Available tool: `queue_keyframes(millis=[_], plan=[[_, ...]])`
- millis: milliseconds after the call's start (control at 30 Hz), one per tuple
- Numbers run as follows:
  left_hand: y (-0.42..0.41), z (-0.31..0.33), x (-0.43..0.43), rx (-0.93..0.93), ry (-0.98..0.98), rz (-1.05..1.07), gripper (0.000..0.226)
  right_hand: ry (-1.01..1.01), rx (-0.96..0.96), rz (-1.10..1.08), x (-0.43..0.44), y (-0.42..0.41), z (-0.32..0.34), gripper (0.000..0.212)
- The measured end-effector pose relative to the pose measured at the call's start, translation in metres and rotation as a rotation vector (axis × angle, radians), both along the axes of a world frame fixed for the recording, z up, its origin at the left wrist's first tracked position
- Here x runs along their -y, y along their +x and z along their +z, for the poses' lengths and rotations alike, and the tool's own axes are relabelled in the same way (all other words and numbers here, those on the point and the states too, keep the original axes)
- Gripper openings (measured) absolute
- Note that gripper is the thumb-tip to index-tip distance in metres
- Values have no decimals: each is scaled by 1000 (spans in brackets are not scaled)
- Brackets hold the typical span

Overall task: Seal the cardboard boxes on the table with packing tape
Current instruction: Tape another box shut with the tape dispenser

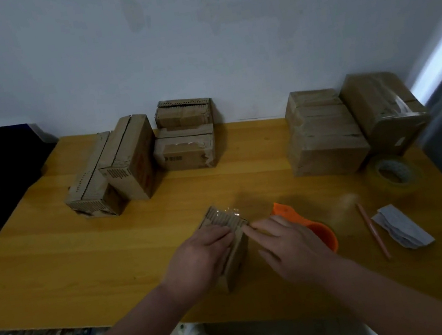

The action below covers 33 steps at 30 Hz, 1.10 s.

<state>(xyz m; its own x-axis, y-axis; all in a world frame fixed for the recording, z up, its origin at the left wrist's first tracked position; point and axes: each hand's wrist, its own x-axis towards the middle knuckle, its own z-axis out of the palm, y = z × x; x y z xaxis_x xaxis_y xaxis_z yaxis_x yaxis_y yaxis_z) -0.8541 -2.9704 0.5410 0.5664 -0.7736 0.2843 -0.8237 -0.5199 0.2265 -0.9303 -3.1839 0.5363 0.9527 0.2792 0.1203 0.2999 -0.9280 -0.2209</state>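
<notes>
1. The surface (pixel 57 274) is a yellow wood top set against a pale wall. The work sits at its near middle, straight ahead of the person.
2. Larger cardboard boxes stand along the far edge. There is a left cluster (pixel 128 158), a middle stack (pixel 184 138) and a right group (pixel 325 136). These are well apart from both hands. The far-right box (pixel 381 107) shows glossy tape.
3. The small box (pixel 236 260) in hand is plain brown corrugated card. Its long axis runs from near to far, and its fluted far end is raised a little. A glint of clear tape shows at that far end.
4. The left grip (pixel 199 260) lies over the box from its left side, with fingers wrapped across the top, and holds it steady. The thumb is hidden.
5. The right grip (pixel 290 246) holds nothing. Its fingers are straight, and the tips touch the box's upper right edge, seemingly pressing tape down.
6. The orange tape dispenser (pixel 314 227) lies on the surface just behind the right grip, partly hidden by it. I judge that hand to be the nearer one for picking it up, by drawing back to the right.
7. A spare tape roll (pixel 396 173) lies flat farther right.
8. A folded paper (pixel 403 226) and a thin pencil (pixel 373 230) lie beside each other at the right.
</notes>
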Motion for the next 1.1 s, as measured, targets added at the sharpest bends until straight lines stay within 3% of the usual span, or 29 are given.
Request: queue_keyframes(millis=[367, 467, 633, 767, 933, 1100], plan=[[-2, -15, -4, -92, -90, -15, 36, 112, 59, -69, -11, 19, -3, 47], [-3, -16, -4, -84, -91, -20, 35, 279, 138, -207, -16, 24, 0, 28], [-2, -17, -5, -70, -107, -33, 34, 703, -252, -543, -29, 47, -1, 43], [-2, -17, -4, -58, -119, -35, 34, 810, -196, -552, -34, 54, -10, 10], [-2, -17, -4, -31, -125, -38, 34, 727, -47, -475, -33, 55, -15, 47], [1, -16, -4, -47, -102, -32, 34, 694, 24, -558, -34, 55, -18, 53]])
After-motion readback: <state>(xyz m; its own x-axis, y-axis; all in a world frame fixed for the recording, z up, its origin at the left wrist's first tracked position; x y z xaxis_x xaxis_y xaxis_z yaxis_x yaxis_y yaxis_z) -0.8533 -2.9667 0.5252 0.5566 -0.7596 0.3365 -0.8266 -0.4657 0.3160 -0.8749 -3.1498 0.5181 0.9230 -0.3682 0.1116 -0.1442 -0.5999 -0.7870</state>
